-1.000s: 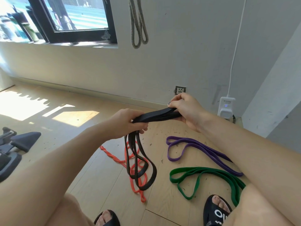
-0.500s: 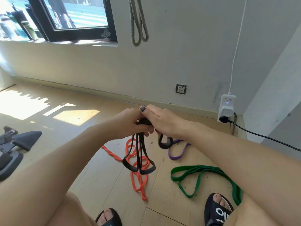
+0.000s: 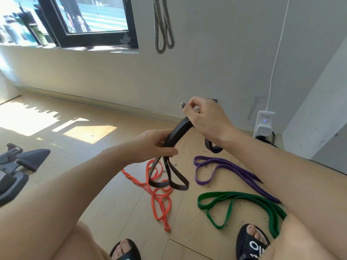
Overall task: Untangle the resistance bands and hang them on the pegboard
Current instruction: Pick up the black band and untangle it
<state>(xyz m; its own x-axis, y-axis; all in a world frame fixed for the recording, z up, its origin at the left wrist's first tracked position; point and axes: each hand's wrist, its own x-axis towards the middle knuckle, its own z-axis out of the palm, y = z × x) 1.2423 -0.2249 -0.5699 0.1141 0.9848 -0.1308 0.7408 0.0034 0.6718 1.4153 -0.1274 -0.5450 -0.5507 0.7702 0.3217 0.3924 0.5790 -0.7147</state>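
black band (image 3: 179,133) gripped by left hand (image 3: 153,145), right hand (image 3: 204,117)

Little can be read here. The black slide sandal (image 3: 251,244) on the right foot carries large white letters across its strap, of which only "O" and a stroke like "I" or "l" show clearly. The white wall-plug device (image 3: 264,122) bears a small printed brand line, too blurred to make out.
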